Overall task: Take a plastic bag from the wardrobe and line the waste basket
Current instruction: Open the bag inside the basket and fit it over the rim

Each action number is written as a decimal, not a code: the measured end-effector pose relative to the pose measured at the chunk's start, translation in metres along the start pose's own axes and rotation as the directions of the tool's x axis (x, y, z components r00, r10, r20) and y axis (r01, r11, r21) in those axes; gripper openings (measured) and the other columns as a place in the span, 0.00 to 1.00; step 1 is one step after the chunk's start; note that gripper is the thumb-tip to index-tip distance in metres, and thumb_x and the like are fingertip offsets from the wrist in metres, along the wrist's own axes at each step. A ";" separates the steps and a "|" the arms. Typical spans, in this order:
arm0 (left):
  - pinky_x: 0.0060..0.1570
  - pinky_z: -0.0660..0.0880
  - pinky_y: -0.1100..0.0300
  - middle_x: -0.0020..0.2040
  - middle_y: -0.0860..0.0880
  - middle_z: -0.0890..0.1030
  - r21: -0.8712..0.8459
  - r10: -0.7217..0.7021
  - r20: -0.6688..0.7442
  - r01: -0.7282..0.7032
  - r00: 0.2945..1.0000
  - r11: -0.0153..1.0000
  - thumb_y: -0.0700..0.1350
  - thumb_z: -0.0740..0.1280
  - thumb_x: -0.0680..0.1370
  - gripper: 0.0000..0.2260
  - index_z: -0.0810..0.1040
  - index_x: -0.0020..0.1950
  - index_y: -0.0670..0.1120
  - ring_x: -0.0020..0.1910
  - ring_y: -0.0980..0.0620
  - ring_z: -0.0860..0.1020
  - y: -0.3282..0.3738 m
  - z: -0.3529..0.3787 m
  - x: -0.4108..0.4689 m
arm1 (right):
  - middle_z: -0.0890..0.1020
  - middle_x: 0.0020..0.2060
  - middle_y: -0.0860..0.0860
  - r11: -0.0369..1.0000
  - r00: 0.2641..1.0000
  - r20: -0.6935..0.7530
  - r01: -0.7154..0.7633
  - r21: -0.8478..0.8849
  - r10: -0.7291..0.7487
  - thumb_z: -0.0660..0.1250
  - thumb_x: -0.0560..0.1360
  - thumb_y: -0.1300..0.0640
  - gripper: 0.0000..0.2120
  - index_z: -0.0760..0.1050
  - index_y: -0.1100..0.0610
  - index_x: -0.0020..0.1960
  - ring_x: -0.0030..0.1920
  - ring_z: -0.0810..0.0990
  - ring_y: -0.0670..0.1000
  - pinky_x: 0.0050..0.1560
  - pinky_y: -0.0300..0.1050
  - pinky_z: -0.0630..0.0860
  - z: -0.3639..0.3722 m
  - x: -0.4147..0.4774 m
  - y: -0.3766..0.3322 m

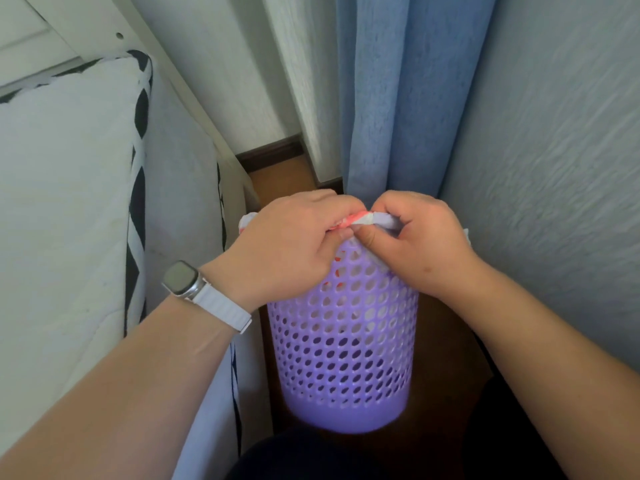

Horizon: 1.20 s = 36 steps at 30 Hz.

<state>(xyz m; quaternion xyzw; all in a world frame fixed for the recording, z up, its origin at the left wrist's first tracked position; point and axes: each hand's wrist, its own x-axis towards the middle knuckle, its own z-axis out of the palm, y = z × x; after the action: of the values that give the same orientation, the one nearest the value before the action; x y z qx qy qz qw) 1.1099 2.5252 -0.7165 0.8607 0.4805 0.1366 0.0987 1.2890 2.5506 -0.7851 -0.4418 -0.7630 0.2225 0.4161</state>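
The lilac perforated waste basket [346,341] stands upright on the brown wooden floor [446,341], its long axis vertical and its mouth facing up, widening slightly from the solid base band to the top. It sits in the narrow gap between the bed on the left and the textured wall [554,168] on the right, with the blue curtain [398,98] hanging just beyond its far side.

A white plastic bag with red print [356,219] lies over the basket's mouth. Its gathered edge runs left to right across the near part of the rim, and white film pokes out past the rim at the far left and at the right, beside the wall. Through the upper holes of the basket wall, white plastic and a few red patches show inside; the lower holes look dark. What else the basket holds cannot be told, since the hands cover the opening.

The left hand [291,244], with a white-strapped smartwatch [194,285] on its wrist, is curled closed, pinching the red-printed part of the bag's edge. The right hand [415,237] is likewise closed, thumb pressed against the white fold. The two hands meet, knuckles almost touching, above the near rim.

The white mattress with black-patterned trim [69,202] fills the left side.
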 end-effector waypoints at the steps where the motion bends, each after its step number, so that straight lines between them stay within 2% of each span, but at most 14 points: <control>1: 0.46 0.71 0.54 0.46 0.50 0.79 -0.001 -0.004 -0.006 0.004 1.000 1.000 0.46 0.60 0.78 0.11 0.78 0.57 0.47 0.46 0.50 0.76 -0.001 -0.001 0.000 | 0.76 0.31 0.47 1.000 1.000 0.025 0.004 0.027 -0.005 0.65 0.72 0.41 0.17 0.75 0.55 0.38 0.34 0.73 0.47 0.36 0.45 0.69 -0.002 0.002 -0.001; 6: 0.42 0.65 0.60 0.42 0.55 0.74 -0.055 -0.092 -0.097 0.087 0.991 0.995 0.41 0.60 0.77 0.07 0.76 0.52 0.45 0.43 0.56 0.70 -0.014 -0.008 -0.001 | 0.81 0.40 0.50 0.996 0.994 0.075 0.077 0.041 -0.079 0.65 0.74 0.42 0.16 0.81 0.54 0.49 0.43 0.79 0.52 0.48 0.54 0.74 -0.025 0.013 0.011; 8: 0.40 0.64 0.60 0.40 0.57 0.73 -0.081 -0.108 -0.116 0.099 0.987 0.992 0.40 0.60 0.76 0.07 0.76 0.50 0.46 0.41 0.57 0.69 -0.015 -0.011 0.000 | 0.80 0.38 0.52 0.995 0.998 0.070 -0.005 0.095 -0.002 0.65 0.72 0.41 0.17 0.80 0.55 0.46 0.41 0.78 0.53 0.45 0.55 0.74 -0.031 0.013 0.015; 10: 0.41 0.66 0.59 0.41 0.53 0.76 -0.079 -0.093 -0.121 0.084 0.988 0.993 0.38 0.60 0.75 0.07 0.76 0.49 0.45 0.41 0.55 0.71 -0.014 -0.011 -0.001 | 0.78 0.33 0.51 0.980 0.991 0.069 -0.122 0.160 0.112 0.65 0.69 0.39 0.19 0.78 0.55 0.40 0.35 0.77 0.51 0.37 0.52 0.74 -0.032 0.012 0.016; 13: 0.43 0.69 0.58 0.43 0.50 0.78 -0.095 -0.089 -0.145 0.076 0.985 0.993 0.37 0.60 0.76 0.07 0.77 0.50 0.44 0.42 0.52 0.74 -0.014 -0.013 0.000 | 0.77 0.30 0.53 0.967 0.984 0.064 -0.177 0.185 0.168 0.66 0.69 0.39 0.20 0.73 0.57 0.36 0.30 0.76 0.52 0.31 0.51 0.74 -0.026 0.009 0.015; 16: 0.48 0.71 0.60 0.47 0.51 0.79 -0.143 -0.059 -0.119 0.042 0.991 0.989 0.36 0.61 0.76 0.11 0.79 0.55 0.44 0.47 0.53 0.76 -0.015 -0.017 -0.001 | 0.75 0.29 0.53 0.982 0.992 0.038 -0.122 0.146 0.118 0.64 0.71 0.41 0.20 0.72 0.58 0.35 0.31 0.75 0.52 0.31 0.52 0.73 -0.020 0.007 0.011; 19: 0.51 0.73 0.56 0.50 0.51 0.80 -0.145 -0.012 -0.070 0.002 0.997 0.989 0.39 0.63 0.76 0.14 0.78 0.61 0.45 0.49 0.52 0.77 -0.009 -0.015 -0.002 | 0.73 0.29 0.48 0.998 0.999 0.020 -0.035 0.060 0.034 0.65 0.73 0.44 0.17 0.71 0.57 0.34 0.33 0.73 0.51 0.35 0.54 0.72 -0.012 0.006 0.010; 22: 0.48 0.73 0.55 0.46 0.56 0.77 -0.029 0.047 -0.033 -0.048 0.998 0.998 0.47 0.62 0.78 0.14 0.79 0.62 0.46 0.47 0.52 0.78 -0.003 -0.009 0.001 | 0.69 0.27 0.43 0.999 0.999 0.001 0.039 0.025 -0.039 0.65 0.73 0.44 0.15 0.67 0.50 0.33 0.33 0.69 0.48 0.36 0.47 0.66 -0.004 0.004 0.006; 24: 0.44 0.71 0.56 0.43 0.57 0.74 0.049 0.053 -0.020 -0.052 0.998 0.997 0.49 0.61 0.79 0.13 0.79 0.60 0.48 0.43 0.52 0.76 -0.003 -0.006 0.001 | 0.69 0.27 0.43 1.000 1.000 0.000 0.026 0.015 -0.026 0.64 0.73 0.44 0.16 0.69 0.52 0.33 0.33 0.69 0.48 0.37 0.45 0.64 0.000 0.003 0.002; 26: 0.41 0.70 0.57 0.42 0.55 0.77 0.073 0.031 -0.020 -0.029 0.999 0.997 0.48 0.62 0.78 0.10 0.80 0.55 0.49 0.42 0.51 0.76 -0.003 -0.006 -0.001 | 0.73 0.30 0.44 0.999 0.999 0.047 -0.005 0.044 0.003 0.63 0.72 0.43 0.15 0.73 0.53 0.36 0.35 0.71 0.47 0.38 0.45 0.66 0.000 0.003 -0.001; 29: 0.41 0.70 0.57 0.45 0.53 0.80 0.041 -0.029 -0.043 0.031 0.999 0.999 0.47 0.62 0.77 0.09 0.79 0.53 0.49 0.43 0.51 0.76 -0.003 -0.008 -0.002 | 0.77 0.38 0.42 0.986 0.993 0.119 -0.014 0.168 -0.006 0.65 0.72 0.45 0.10 0.78 0.51 0.44 0.43 0.75 0.43 0.45 0.39 0.69 -0.008 0.006 -0.002; 32: 0.42 0.69 0.62 0.45 0.56 0.78 -0.034 -0.065 -0.091 0.063 0.994 0.997 0.44 0.62 0.76 0.07 0.77 0.52 0.48 0.43 0.56 0.73 -0.006 -0.013 -0.001 | 0.80 0.43 0.43 0.962 0.993 0.111 -0.055 0.268 0.026 0.61 0.75 0.43 0.16 0.81 0.53 0.50 0.47 0.78 0.41 0.49 0.35 0.70 -0.023 0.010 0.003; 34: 0.43 0.66 0.70 0.45 0.61 0.75 -0.102 -0.084 -0.103 0.074 0.991 0.992 0.42 0.63 0.75 0.08 0.75 0.53 0.49 0.43 0.61 0.72 -0.007 -0.016 -0.001 | 0.81 0.42 0.46 0.965 0.994 0.104 -0.067 0.255 0.042 0.58 0.77 0.43 0.18 0.81 0.54 0.48 0.47 0.79 0.46 0.50 0.40 0.72 -0.029 0.013 0.009; 36: 0.45 0.67 0.69 0.46 0.60 0.75 -0.125 -0.078 -0.108 0.064 0.991 0.990 0.40 0.63 0.75 0.09 0.75 0.53 0.49 0.46 0.62 0.73 -0.005 -0.017 -0.002 | 0.79 0.40 0.44 0.975 0.995 0.100 -0.050 0.215 0.029 0.59 0.77 0.43 0.14 0.79 0.50 0.45 0.46 0.78 0.48 0.51 0.44 0.72 -0.030 0.014 0.011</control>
<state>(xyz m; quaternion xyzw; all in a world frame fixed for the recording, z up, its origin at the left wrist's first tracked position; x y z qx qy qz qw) 1.0992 2.5273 -0.7025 0.8263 0.5064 0.2103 0.1283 1.3159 2.5674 -0.7698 -0.3973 -0.7444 0.3340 0.4201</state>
